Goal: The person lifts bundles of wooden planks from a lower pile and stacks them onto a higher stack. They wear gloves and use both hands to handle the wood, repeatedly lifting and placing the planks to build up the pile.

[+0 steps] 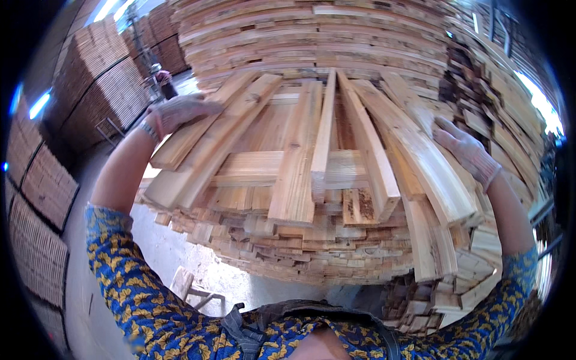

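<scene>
Left hand (180, 111): gloved, fingers spread nearly flat, palm pressed on the far end of two long planks (204, 141) lying side by side at the left edge of the lumber stack (312, 240). No closed grip; the hand rests on top and does not wrap the wood.

Right hand (465, 150): gloved, fingers extended and lightly curled, laid on the upper edge of a pale curved board (432, 174) at the right edge of the stack. Contact is by fingertips and palm only.

Between the hands, on top of the stack: several loose boards fanned at differing angles, one narrow strip (324, 132) standing on edge near the centre, and a short crosspiece (252, 168) beneath them.

Beyond the stack: a taller wall of piled timber (312, 36) behind it; further bundled piles (102, 78) to its left; a concrete floor (180, 252) below it.

Risks, as judged: the near ends of the planks overhang the stack's front, so a push from either flat hand may tip them off toward the person. The on-edge strip looks likely to topple if its neighbours shift. The curved board, held without a grip, could slide sideways off the right edge.
</scene>
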Demonstrator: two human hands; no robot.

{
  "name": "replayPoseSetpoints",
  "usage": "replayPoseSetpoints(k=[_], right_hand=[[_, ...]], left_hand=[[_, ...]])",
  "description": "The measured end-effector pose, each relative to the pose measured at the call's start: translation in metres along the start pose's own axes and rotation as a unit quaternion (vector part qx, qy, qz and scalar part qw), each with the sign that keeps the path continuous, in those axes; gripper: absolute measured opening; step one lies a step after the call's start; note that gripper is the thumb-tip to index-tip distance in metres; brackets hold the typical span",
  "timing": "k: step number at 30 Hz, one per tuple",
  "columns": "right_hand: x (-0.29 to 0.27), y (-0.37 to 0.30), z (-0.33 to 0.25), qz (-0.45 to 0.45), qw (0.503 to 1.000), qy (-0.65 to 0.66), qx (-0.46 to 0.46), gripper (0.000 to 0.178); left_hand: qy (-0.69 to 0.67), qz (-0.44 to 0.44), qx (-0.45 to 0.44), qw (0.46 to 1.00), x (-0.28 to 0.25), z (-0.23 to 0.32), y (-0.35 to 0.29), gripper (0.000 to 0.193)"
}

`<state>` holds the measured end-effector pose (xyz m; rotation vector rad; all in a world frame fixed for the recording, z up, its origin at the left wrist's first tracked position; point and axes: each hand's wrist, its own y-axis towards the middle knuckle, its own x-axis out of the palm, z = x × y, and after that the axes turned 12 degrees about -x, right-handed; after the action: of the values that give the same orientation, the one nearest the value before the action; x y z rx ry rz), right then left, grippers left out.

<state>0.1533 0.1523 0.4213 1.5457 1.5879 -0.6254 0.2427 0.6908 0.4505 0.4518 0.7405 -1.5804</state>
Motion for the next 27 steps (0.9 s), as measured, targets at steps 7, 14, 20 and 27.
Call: replayPoseSetpoints(k=[7,14,20,27], right_hand=[[0.005,0.003,0.017,0.032,0.998,0.003,-0.049,0.069],[0.001,-0.002,-0.001,0.07,0.983,-0.164,-0.04,0.061],[-0.011,0.0,-0.047,0.157,0.942,-0.244,-0.17,0.062],[0.052,0.013,-0.245,0.19,0.921,-0.197,-0.278,0.069]], left_hand=[[0.49,0.082,-0.047,0.867,0.04,0.044,0.028,0.119],[0.492,0.104,-0.03,0.864,0.041,0.052,0.019,0.101],[0.453,0.071,0.071,0.886,0.019,0.034,0.016,0.101],[0.287,0.121,0.099,0.945,-0.07,-0.025,0.009,0.099]])
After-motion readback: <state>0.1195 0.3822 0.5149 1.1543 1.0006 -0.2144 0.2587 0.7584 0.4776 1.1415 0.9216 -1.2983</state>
